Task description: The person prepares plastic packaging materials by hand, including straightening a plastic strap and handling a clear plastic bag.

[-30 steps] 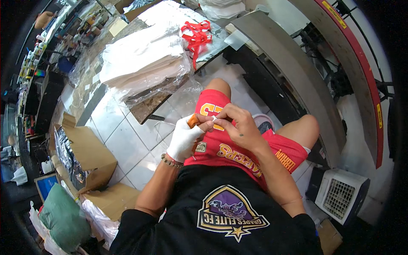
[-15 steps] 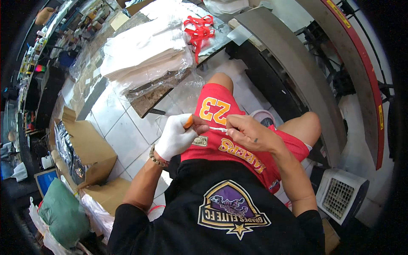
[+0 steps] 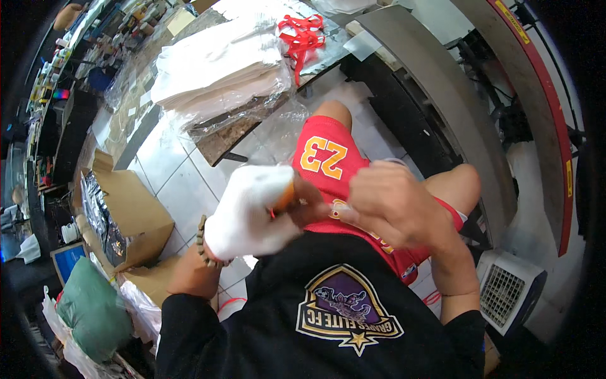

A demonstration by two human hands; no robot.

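Observation:
My left hand (image 3: 255, 211) wears a white glove with an orange patch; its bare fingertips stick out and are pinched together. Close beside it, over my lap, my right hand (image 3: 394, 205) is bare, its fingers curled in. Both are blurred by motion. A thin, whitish twisted strip (image 3: 344, 213) runs between the fingertips, mostly hidden by them, and its kind is hard to make out. Below the hands lie my red shorts (image 3: 325, 158) with yellow print.
Ahead, a table holds a stack of white sheets (image 3: 218, 63) on plastic and a tangled red ribbon (image 3: 303, 38). An open cardboard box (image 3: 136, 215) and a green bag (image 3: 95, 312) stand left. At right are a long grey bench (image 3: 435, 82) and a white grilled appliance (image 3: 511, 294).
Both hands have risen closer to the camera and look larger and more blurred. The white strip between them, plain to see before, is now largely hidden.

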